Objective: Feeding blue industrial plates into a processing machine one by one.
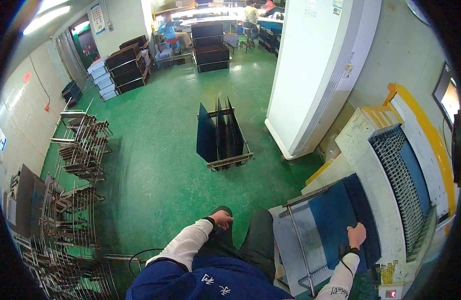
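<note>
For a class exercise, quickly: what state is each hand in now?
Left hand: partly open by the left leg, nothing visible in it.
Right hand: curled at the blue panels; whether gripping cannot be told.

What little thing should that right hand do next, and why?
Maybe the right hand should gently separate one panel from the dark blue panels: it is right at them, they stand close together in the metal rack, and the left hand is away from them.

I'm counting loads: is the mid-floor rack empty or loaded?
Loaded, but not packed: dark panels stand on edge in the rack, with gaps between them.
</note>
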A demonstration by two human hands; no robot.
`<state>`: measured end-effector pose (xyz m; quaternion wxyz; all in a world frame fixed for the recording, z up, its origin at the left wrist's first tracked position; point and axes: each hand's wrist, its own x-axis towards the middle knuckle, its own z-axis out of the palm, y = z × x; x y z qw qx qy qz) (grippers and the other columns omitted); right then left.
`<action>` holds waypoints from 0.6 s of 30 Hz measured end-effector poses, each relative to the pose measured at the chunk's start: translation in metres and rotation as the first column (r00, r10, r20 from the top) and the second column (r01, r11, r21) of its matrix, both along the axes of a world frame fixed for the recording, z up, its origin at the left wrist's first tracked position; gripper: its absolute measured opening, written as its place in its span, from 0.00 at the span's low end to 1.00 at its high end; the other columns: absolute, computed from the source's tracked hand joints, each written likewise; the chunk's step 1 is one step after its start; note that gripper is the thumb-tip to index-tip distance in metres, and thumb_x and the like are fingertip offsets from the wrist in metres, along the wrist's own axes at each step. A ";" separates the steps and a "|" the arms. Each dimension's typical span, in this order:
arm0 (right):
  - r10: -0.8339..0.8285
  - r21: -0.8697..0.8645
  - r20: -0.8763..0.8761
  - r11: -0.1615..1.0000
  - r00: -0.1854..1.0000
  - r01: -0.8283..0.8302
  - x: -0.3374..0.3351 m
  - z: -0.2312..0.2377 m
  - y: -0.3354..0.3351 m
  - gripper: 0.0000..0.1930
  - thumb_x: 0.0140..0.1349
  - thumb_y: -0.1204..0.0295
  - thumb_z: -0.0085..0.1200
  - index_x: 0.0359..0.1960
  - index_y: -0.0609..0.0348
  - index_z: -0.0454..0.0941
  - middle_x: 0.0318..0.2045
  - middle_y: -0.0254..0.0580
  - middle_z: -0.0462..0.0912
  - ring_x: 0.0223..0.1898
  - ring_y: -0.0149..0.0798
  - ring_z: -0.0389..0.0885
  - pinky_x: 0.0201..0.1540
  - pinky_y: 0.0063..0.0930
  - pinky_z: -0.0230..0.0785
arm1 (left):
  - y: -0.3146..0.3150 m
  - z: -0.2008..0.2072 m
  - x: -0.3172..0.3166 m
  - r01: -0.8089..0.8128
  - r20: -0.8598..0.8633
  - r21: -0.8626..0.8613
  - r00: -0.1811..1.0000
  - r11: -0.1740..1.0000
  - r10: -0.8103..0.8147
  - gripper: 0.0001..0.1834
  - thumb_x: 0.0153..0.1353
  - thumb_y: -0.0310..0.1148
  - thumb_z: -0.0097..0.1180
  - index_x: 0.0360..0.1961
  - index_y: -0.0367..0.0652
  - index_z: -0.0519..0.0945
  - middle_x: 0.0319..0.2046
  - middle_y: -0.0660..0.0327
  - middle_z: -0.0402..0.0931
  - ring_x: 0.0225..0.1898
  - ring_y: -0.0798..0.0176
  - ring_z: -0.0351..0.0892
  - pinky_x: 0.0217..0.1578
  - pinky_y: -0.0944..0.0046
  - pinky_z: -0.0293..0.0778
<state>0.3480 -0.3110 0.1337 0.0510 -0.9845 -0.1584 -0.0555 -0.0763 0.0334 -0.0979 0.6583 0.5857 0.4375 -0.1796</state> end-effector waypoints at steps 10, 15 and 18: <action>0.025 0.007 0.023 1.000 0.999 -0.025 0.007 -0.012 -0.003 0.17 0.38 0.69 0.64 0.31 0.63 0.76 0.33 0.51 0.78 0.38 0.51 0.76 0.40 0.38 0.68 | -0.001 -0.001 -0.004 -0.072 0.006 -0.038 0.997 0.997 0.072 0.17 0.56 0.42 0.51 0.35 0.37 0.71 0.21 0.52 0.77 0.13 0.62 0.75 0.07 0.67 0.63; 0.080 0.048 0.002 0.996 0.997 -0.080 0.006 -0.014 -0.015 0.19 0.39 0.65 0.62 0.31 0.64 0.74 0.33 0.52 0.77 0.38 0.53 0.75 0.40 0.40 0.67 | 0.001 0.006 0.002 -0.008 0.016 -0.025 1.000 1.000 0.008 0.19 0.56 0.42 0.50 0.39 0.35 0.73 0.22 0.53 0.78 0.18 0.61 0.78 0.12 0.67 0.68; 0.201 0.084 -0.018 0.976 0.979 -0.199 0.014 -0.010 -0.026 0.18 0.39 0.64 0.60 0.29 0.63 0.75 0.31 0.55 0.77 0.36 0.55 0.75 0.37 0.43 0.67 | 0.001 0.007 0.007 0.077 0.002 0.111 0.997 0.991 -0.078 0.17 0.56 0.41 0.51 0.38 0.37 0.73 0.21 0.56 0.77 0.18 0.62 0.78 0.13 0.68 0.69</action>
